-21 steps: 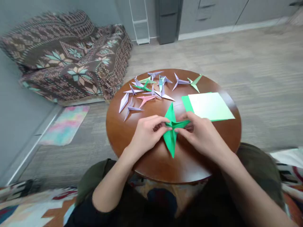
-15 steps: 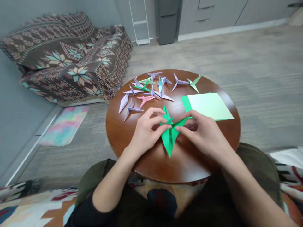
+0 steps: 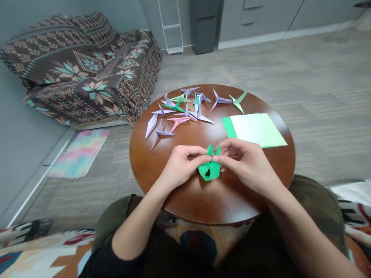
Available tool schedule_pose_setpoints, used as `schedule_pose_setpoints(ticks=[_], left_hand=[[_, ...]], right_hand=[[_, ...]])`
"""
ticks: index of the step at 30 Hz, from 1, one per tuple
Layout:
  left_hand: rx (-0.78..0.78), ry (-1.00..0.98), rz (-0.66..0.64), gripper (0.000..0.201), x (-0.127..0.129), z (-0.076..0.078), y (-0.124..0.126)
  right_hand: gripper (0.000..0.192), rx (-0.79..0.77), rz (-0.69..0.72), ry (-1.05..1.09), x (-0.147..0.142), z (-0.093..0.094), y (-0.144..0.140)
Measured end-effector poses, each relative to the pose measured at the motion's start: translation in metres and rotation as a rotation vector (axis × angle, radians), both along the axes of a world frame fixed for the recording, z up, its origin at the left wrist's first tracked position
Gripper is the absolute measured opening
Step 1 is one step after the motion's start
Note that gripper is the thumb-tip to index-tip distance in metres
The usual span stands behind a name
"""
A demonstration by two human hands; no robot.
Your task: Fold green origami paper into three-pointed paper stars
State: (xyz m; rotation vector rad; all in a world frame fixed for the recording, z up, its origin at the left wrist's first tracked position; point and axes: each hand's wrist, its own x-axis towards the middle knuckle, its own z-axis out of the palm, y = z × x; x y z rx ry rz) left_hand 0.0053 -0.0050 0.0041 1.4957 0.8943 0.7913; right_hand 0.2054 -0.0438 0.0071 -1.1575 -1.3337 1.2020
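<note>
A partly folded sheet of bright green origami paper is pinched between both hands above the near half of the round table. My left hand grips its left side, thumb on the front. On the right side, my right hand presses with its thumb close to the other thumb, fingers behind. Two pointed tips stand up past the thumbs, and a small dark hollow shows lower down. The fingers hide part of the paper's middle and back.
Several folded paper pieces, among them a pink one and a light green one, lie toward the far side of the brown table. A stack of green paper sheets lies at the right. Beyond stands a sofa under a patterned cover.
The green paper has gone from a spread, long pointed shape to a more compact one, its lower point no longer showing. Both hands have drawn closer, thumbs nearly meeting.
</note>
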Motion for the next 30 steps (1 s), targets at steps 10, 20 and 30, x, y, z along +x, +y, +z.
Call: schedule_pose_setpoints(ticks=[10,20,30], left_hand=[[0.057,0.009,0.043,0.014,-0.001,-0.001,-0.001],[-0.018,-0.006,-0.046,0.016,-0.001,0.004,-0.003],[-0.022,0.054,0.010,0.022,-0.003,0.004,-0.003]], right_hand=[[0.033,-0.018,-0.032,-0.034,0.001,0.002,-0.002],[0.035,-0.064,0.003,0.107,-0.005,0.009,-0.003],[0.032,0.040,-0.171,-0.027,-0.001,0.009,-0.003]])
